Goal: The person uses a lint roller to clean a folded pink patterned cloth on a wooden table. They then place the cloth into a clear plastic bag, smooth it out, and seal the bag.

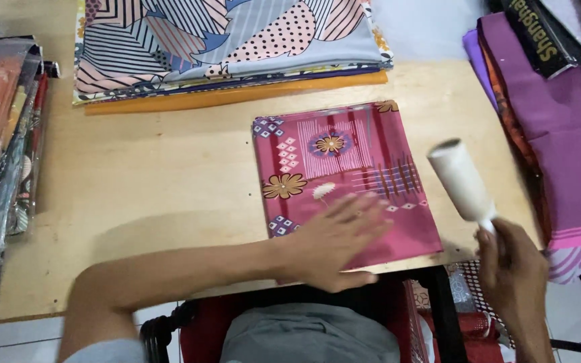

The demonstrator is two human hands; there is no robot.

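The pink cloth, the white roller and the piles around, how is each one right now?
pink cloth: folded flat on the table, under the left hand.
left hand: open, palm down on it.
lint roller: lifted off the cloth, tilted.
right hand: closed on its handle.
patterned fabric stack: folded, piled.
purple fabrics: piled, hanging over the table edge.

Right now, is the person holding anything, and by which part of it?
Yes. The right hand holds a white lint roller by its handle, roll up. The left hand only lies flat on the folded pink cloth, gripping nothing.
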